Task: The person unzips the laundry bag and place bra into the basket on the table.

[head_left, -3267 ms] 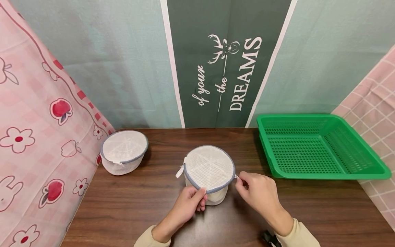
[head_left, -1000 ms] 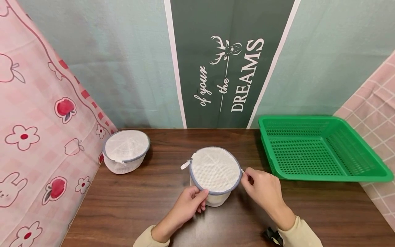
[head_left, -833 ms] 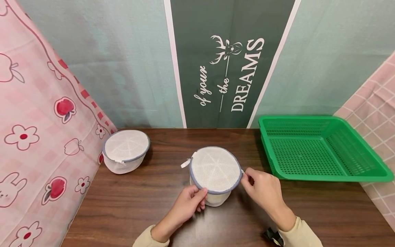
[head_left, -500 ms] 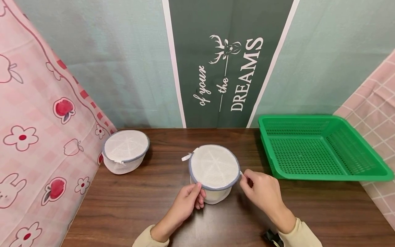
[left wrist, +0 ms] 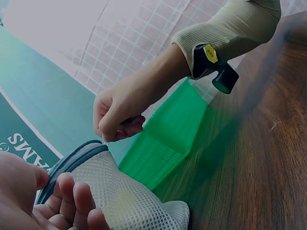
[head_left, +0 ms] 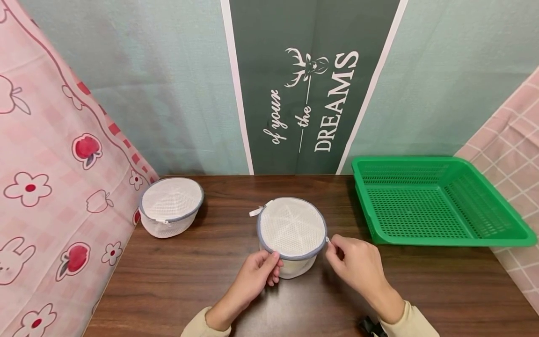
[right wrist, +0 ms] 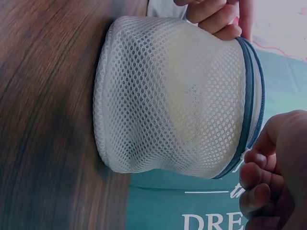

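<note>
A round white mesh laundry bag (head_left: 292,228) with a blue-grey zippered rim stands upright on the brown table. Something pale yellow shows through its mesh wall in the right wrist view. My left hand (head_left: 257,271) pinches the front of the rim between thumb and fingers. At the bag's right side, my right hand (head_left: 358,264) pinches the small zipper pull (head_left: 327,239); the right wrist view shows the zipper (right wrist: 259,96) running up to those fingertips. A white fabric tab (head_left: 255,212) sticks out from the rim's far left.
A second white mesh bag (head_left: 171,206) stands at the back left, near the pink patterned curtain (head_left: 63,187). A green plastic basket (head_left: 366,201) sits at the back right. Behind the table (head_left: 168,281) hangs a green cloth with lettering (head_left: 337,98).
Over the last second my right hand and the zipper pull have shifted slightly toward me along the rim. My left fingers have moved a little left on the rim. The second bag and basket stay put.
</note>
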Demonstrator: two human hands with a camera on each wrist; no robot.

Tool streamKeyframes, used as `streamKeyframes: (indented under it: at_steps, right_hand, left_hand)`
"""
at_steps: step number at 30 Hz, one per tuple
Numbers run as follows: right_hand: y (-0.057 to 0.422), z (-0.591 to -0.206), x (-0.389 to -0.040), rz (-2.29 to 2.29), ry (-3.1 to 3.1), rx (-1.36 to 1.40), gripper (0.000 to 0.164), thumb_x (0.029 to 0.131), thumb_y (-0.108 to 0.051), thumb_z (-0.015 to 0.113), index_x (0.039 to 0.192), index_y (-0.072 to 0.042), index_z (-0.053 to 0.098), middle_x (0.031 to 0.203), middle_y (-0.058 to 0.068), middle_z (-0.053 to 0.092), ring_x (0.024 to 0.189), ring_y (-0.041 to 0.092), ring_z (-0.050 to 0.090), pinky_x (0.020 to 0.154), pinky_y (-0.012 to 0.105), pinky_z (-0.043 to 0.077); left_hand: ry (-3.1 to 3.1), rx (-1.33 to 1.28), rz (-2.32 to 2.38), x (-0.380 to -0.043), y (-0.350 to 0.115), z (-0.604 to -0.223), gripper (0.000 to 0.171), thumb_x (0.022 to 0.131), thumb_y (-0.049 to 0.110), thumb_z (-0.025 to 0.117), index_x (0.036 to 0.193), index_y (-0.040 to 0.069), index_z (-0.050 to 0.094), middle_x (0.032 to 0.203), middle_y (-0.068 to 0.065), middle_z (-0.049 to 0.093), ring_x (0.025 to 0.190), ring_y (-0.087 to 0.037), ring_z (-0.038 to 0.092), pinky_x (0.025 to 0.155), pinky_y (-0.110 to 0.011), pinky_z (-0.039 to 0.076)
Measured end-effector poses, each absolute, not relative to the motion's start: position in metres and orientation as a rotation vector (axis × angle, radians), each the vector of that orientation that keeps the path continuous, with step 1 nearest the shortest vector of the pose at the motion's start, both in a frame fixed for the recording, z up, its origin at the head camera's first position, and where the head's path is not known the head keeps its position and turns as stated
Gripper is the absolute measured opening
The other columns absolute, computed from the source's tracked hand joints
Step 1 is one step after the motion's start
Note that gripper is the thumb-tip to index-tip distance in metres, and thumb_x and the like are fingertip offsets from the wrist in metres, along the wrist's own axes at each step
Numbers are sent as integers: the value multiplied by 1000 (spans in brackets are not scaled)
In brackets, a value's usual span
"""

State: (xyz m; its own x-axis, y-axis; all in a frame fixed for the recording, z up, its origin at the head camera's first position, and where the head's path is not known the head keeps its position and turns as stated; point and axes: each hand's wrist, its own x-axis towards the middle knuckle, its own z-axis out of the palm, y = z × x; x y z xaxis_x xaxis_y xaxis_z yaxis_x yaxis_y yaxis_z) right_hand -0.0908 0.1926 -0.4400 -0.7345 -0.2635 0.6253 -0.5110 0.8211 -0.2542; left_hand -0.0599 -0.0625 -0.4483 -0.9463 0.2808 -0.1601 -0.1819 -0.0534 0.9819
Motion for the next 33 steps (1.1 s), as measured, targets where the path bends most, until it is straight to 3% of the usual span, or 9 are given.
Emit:
streamKeyframes:
  at_steps: [13,33]
  right_hand:
    - [187,-440,-84,594,-2380,628,31,75,-12,62,61,-26,38,59,-20,27,50,-2,27,45,17,20]
    - [173,-442,-74,643,-2356,781,36,76,-13,67,60,-26,38,60,-20,26,53,-3,25,47,14,20]
  left_hand:
    - [1921,132,2065,-60,-62,-448,34,106,15,53,104,-18,59,76,-2,58,63,-7,56,57,-18,47]
    - [1910,128,2049,-60,-58,-448,36,106,16,52,104,-19,59,75,-2,57,62,-5,55,57,-17,47]
